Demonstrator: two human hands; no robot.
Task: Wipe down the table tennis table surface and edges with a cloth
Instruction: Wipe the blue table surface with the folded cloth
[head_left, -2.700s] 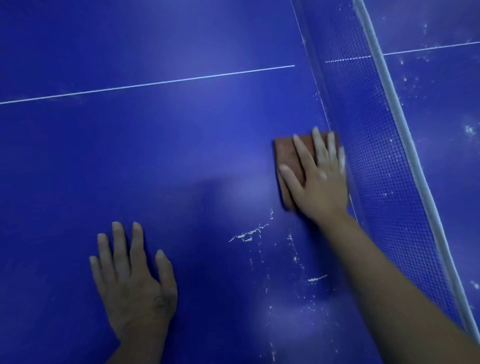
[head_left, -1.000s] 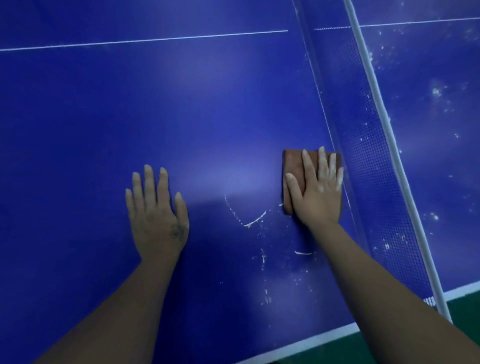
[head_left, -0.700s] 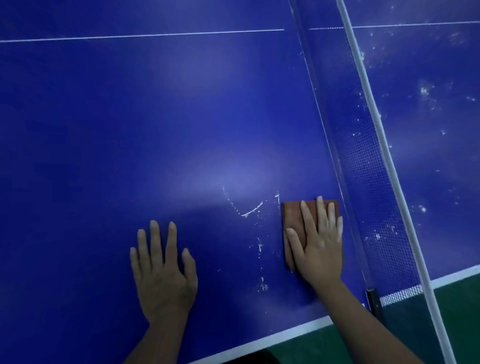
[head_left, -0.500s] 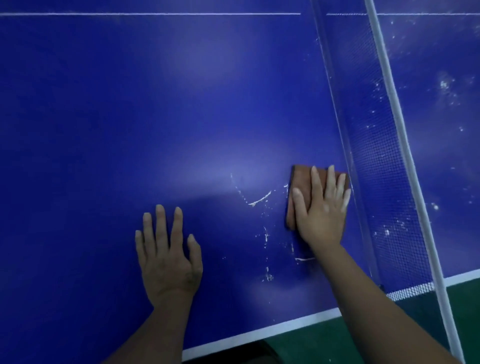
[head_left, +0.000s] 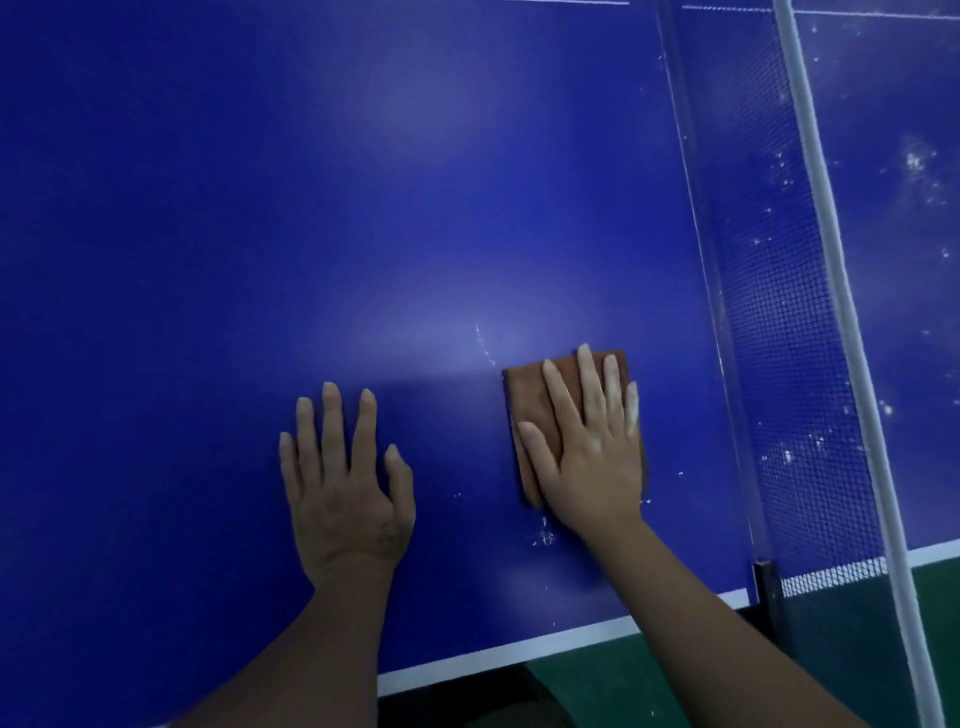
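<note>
Pressing the orange cloth (head_left: 530, 410) flat, the right hand (head_left: 592, 457) (fingers straight) sits near the counter (head_left: 260, 208) front edge, beside the net (head_left: 789, 312); left hand (head_left: 343, 483) lies flat, holding nothing.

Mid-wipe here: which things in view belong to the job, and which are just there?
Job: brown cloth; right hand pressing it flat; left hand flat on the table; white specks beside the cloth.
Just there: net; net clamp; green floor.
</note>
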